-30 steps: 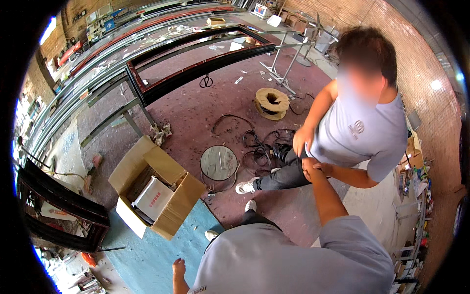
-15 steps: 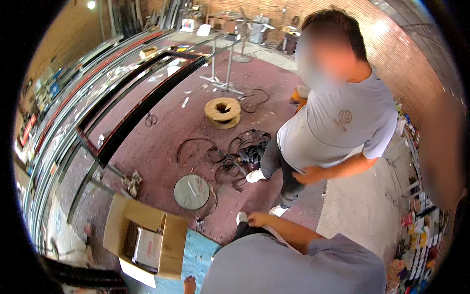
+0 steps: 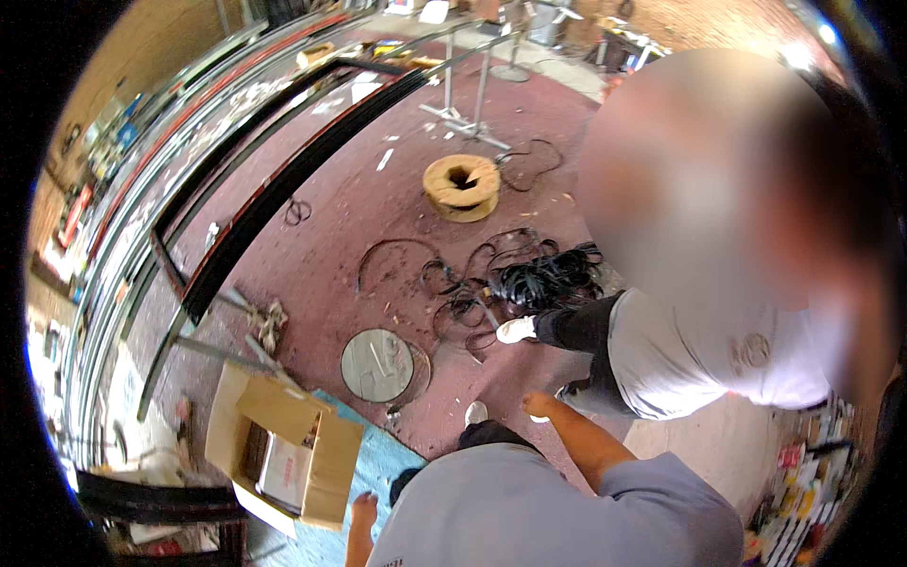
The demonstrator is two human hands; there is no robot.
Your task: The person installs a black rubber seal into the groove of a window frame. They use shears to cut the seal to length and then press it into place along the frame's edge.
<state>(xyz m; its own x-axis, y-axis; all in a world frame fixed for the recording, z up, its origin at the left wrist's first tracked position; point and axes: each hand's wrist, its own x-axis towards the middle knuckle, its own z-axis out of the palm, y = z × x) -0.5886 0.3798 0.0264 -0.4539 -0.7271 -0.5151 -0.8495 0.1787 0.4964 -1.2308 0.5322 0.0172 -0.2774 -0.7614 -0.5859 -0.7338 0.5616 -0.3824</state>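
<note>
My left hand [image 3: 363, 510] hangs low beside my body, fingers curled, with nothing seen in it. Just left of it stands an open cardboard box [image 3: 333, 472] with raised flaps; a white and dark package [image 3: 284, 470] lies inside. My right hand [image 3: 540, 404] is held out in front of my body, loosely closed, and no object shows in it. Close by, a co-worker [image 3: 704, 345] in a light shirt and dark trousers stands at the right. A round glass-like disc [image 3: 376, 365] lies on the floor ahead of my feet.
Tangled black strapping [image 3: 548, 277] lies near the co-worker's shoe. Behind it sits a cardboard spool [image 3: 461, 189]. A long black frame [image 3: 283, 194] rests on metal stands at the left, beside several long metal profiles [image 3: 123, 222]. Cluttered goods [image 3: 803, 482] line the right side.
The co-worker now appears further right and larger, with more of the black strapping uncovered. My right hand has moved right and slightly up; my left hand shows higher.
</note>
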